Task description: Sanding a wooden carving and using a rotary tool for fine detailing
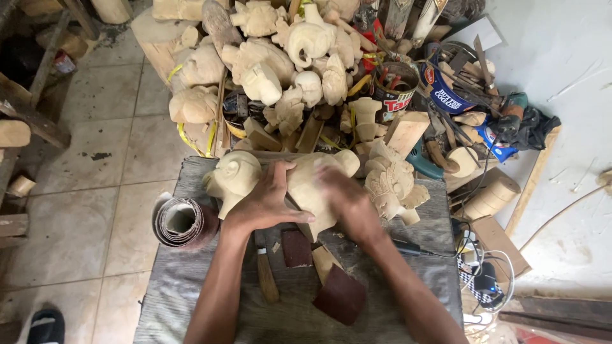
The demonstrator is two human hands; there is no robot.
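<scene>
Both forearms bare, no sleeves, no watch or rings on left hand [264,199] or right hand [344,197]; dark sandal [46,326] beside tabletop [185,280].
</scene>
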